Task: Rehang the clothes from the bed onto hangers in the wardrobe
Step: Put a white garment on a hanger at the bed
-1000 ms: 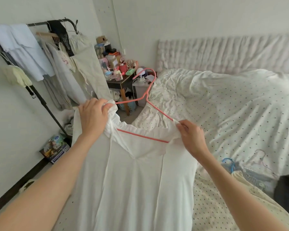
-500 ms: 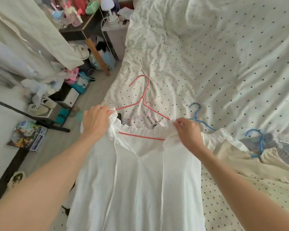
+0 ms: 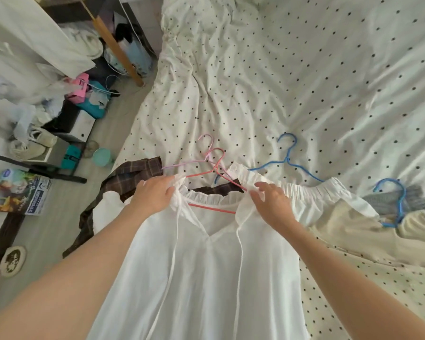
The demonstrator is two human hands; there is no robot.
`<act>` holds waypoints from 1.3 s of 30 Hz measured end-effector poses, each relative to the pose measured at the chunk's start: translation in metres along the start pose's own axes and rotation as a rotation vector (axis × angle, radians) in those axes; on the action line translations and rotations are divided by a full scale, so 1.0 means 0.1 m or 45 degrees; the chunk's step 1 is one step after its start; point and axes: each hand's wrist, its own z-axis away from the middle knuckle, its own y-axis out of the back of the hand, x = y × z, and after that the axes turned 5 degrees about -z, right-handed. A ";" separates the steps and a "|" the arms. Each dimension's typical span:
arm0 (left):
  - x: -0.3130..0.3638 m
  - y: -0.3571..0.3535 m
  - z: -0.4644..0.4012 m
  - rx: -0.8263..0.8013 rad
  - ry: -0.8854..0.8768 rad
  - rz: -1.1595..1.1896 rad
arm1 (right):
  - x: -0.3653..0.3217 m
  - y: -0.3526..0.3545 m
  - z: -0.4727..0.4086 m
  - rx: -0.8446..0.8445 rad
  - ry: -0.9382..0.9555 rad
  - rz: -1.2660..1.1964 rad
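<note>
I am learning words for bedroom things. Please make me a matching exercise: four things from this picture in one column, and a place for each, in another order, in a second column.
Things:
1. red hanger
2. blue hanger
3. plaid garment
4. booklet

Places:
a. on the floor, beside the wall
b. inside the neck of the white garment
c. at the bed's edge, partly under the white garment
d. bare on the dotted sheet

Pairs: 1-b, 2-d, 3-c, 4-a
</note>
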 end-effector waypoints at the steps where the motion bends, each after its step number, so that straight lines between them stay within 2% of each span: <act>1: 0.03 0.02 0.06 0.006 -0.027 -0.035 | 0.00 0.02 0.05 0.004 0.024 0.017; 3: 0.09 0.03 0.22 0.068 -0.052 -0.062 | -0.03 0.08 0.20 0.061 0.070 0.068; 7: 0.33 0.02 0.70 0.437 -0.275 -0.117 | -0.10 0.24 0.65 0.231 0.112 0.087; 8: 0.42 0.03 0.86 0.476 -0.312 -0.120 | -0.11 0.29 0.81 0.248 0.120 0.088; 11: 0.70 0.06 1.42 0.470 -0.384 -0.067 | -0.06 0.41 1.42 0.277 0.126 0.106; 16: 1.06 -0.29 2.52 0.472 -0.527 -0.008 | 0.28 0.41 2.77 0.353 0.122 0.194; 19: 1.16 -0.54 3.11 0.395 -0.610 0.064 | 0.53 0.30 3.55 0.406 -0.023 0.252; 23: 1.28 -0.78 3.80 0.344 -0.648 0.220 | 0.68 0.11 4.51 0.456 -0.276 0.178; 28: 1.55 -0.97 4.54 0.259 -0.796 0.347 | 0.82 -0.21 5.57 0.672 -0.504 0.074; 31: 1.72 -1.09 4.80 0.189 -1.016 0.274 | 0.98 -0.31 6.07 0.786 -0.668 -0.029; 33: 1.88 -1.14 4.91 0.199 -1.221 0.154 | 1.12 -0.36 6.38 0.863 -0.769 -0.126; 39: 2.59 -1.22 5.33 0.228 -1.614 -0.096 | 1.51 -0.47 7.35 1.113 -1.034 -0.327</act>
